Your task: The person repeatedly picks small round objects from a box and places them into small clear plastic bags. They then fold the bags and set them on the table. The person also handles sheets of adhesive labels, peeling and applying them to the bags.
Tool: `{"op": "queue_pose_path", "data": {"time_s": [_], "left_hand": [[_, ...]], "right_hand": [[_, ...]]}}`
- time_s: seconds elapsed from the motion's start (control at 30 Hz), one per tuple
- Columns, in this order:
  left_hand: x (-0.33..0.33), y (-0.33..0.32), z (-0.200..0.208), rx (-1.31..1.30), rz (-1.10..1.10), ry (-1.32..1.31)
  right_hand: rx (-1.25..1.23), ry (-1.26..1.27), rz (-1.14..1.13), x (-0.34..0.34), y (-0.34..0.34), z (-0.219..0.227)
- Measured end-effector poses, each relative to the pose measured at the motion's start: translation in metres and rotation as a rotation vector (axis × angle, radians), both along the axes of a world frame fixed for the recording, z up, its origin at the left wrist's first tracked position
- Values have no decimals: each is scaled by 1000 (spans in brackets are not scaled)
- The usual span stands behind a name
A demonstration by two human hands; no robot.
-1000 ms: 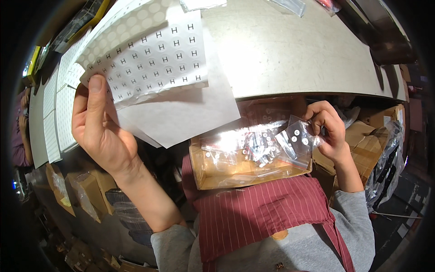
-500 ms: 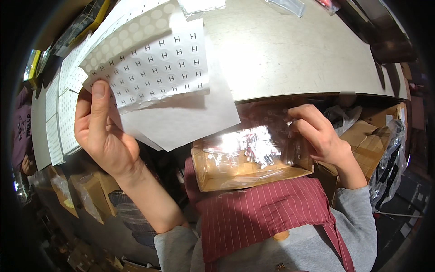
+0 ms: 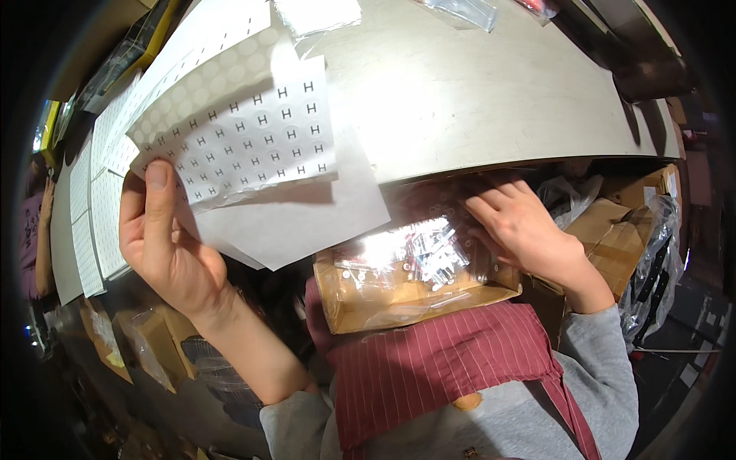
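My left hand (image 3: 172, 238) holds a sheet of round stickers (image 3: 253, 138) by its lower left corner, thumb in front and fingers behind. Each white sticker carries the same dark mark, and the upper strip of the sheet is bare backing with pale circles. Plain white sheets (image 3: 307, 222) hang below and behind it. My right hand (image 3: 517, 226) reaches over the back right of an open cardboard box (image 3: 429, 303), fingers extended and apart, tips blurred among clear plastic. Inside the box lie small clear packets (image 3: 437, 253) with shiny contents and small round white stickers.
A pale worktable (image 3: 491, 92) spans the far side, with more printed sheets (image 3: 100, 222) stacked at left and clear bags (image 3: 318, 15) at the back. An opened carton (image 3: 613, 230) with plastic wrap stands at right. Another person's arm (image 3: 44, 230) shows at far left.
My right hand has shifted left over the box, and its fingers have straightened from a bent pose. The sticker sheet stays in my left hand. The whole view has shifted slightly.
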State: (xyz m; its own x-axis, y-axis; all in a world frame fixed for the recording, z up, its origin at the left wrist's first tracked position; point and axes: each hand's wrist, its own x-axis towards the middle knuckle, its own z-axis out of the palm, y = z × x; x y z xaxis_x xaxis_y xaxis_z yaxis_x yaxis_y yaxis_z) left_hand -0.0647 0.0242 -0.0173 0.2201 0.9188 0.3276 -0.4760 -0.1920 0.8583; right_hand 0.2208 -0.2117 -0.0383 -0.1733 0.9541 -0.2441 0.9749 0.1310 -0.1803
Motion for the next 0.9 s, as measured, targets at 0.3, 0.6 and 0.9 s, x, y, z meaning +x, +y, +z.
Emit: {"op": "queue_pose_path", "data": {"time_s": [0.3, 0.6, 0.9], "left_hand": [[1, 0, 0, -7, 12, 15], [1, -2, -1, 39, 23, 17], [8, 1, 3, 37, 76, 67]], "right_hand": [[113, 217, 191, -20, 12, -14], [-142, 467, 319, -11, 19, 24], [125, 101, 235, -61, 48, -33]]}}
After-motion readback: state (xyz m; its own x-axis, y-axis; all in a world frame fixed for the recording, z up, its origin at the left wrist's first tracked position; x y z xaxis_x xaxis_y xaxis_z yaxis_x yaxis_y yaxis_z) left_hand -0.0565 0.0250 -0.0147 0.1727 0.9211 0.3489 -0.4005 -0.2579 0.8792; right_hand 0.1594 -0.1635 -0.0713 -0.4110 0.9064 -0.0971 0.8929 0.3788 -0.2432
